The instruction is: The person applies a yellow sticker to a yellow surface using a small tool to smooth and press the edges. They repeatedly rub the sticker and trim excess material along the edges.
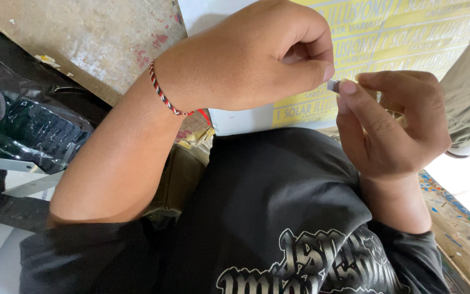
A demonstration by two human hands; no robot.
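Both hands are pinching one small grey metal piece (333,85) (mostly hidden): left hand (257,54) fisted, right hand (393,128) gripping with fingertips.

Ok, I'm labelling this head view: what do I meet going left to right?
Shiny black plastic sheet → braided wrist band → left hand → small grey piece pinched between both hands' fingertips → right hand.

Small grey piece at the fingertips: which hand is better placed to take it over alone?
Probably the right hand: its thumb and forefinger pinch together, with the small grey piece at their tips. The left hand is curled shut, only its thumb tip meeting the piece.
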